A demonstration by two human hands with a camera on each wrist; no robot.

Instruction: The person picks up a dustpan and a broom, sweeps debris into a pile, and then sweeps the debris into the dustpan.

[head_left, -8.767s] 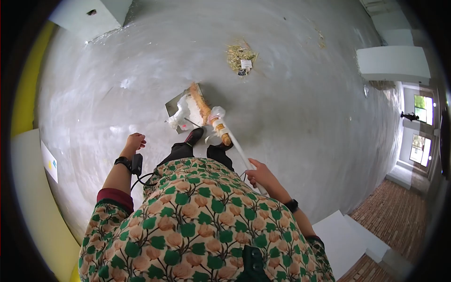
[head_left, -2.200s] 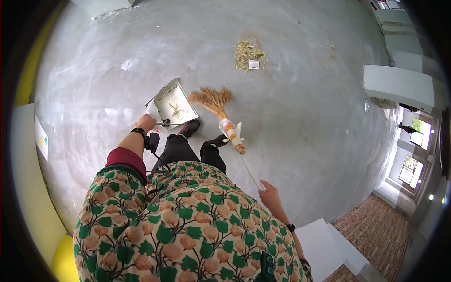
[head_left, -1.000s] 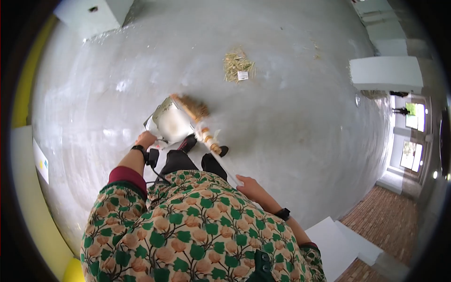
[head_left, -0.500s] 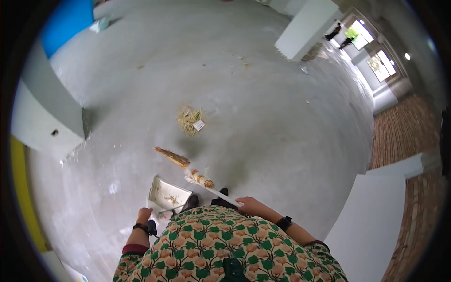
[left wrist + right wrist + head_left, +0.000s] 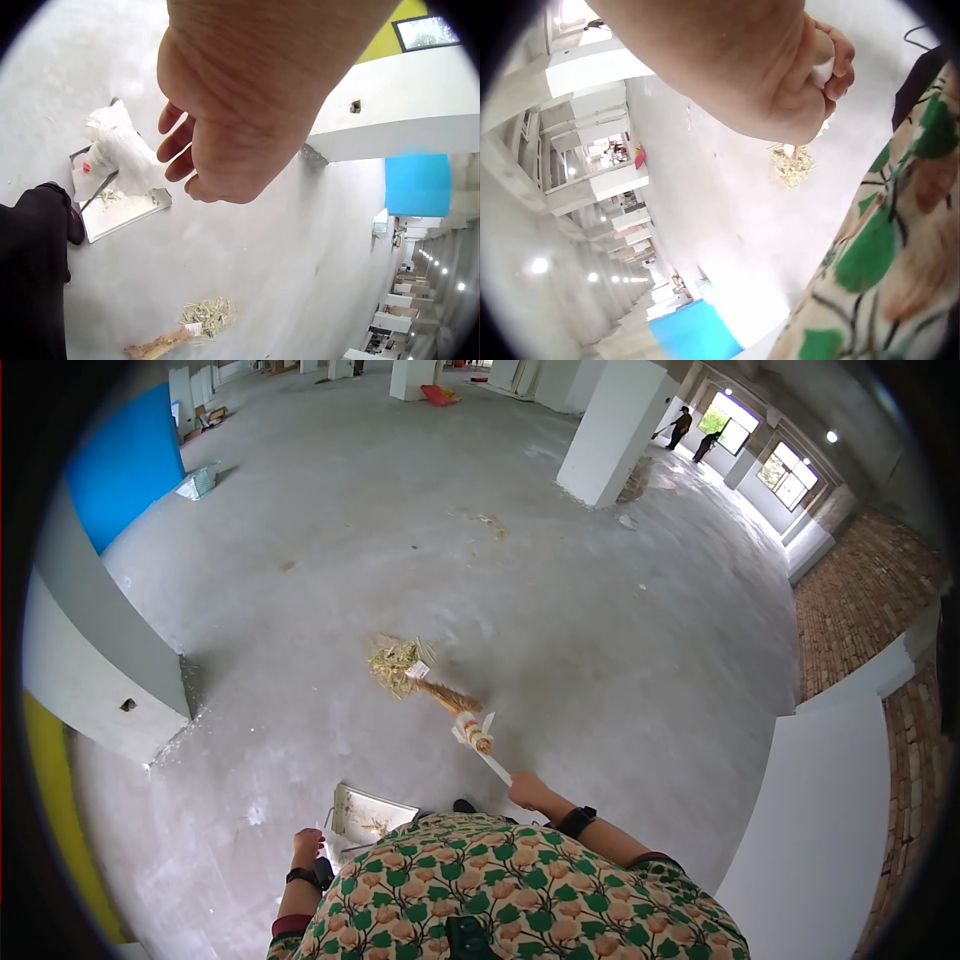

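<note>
My right hand grips the white handle of a straw broom; in the right wrist view its fingers curl round the white handle. The broom's bristles reach the near edge of a pile of straw bits, where a small white label lies. My left hand hangs beside the metal dustpan with loosely curled fingers and nothing in them. The dustpan rests on the floor with some straw in it, and a white plastic bag covers its handle.
A white pillar stands at left and another farther ahead. White panels lean by a brick wall at right. A blue panel stands far left. Two people are near the far windows. Thin straw lies beyond the pile.
The head view has tilted up. My right hand has carried the broom from beside the dustpan forward to the straw pile. My left hand, earlier at the dustpan's handle, now hangs apart from it.
</note>
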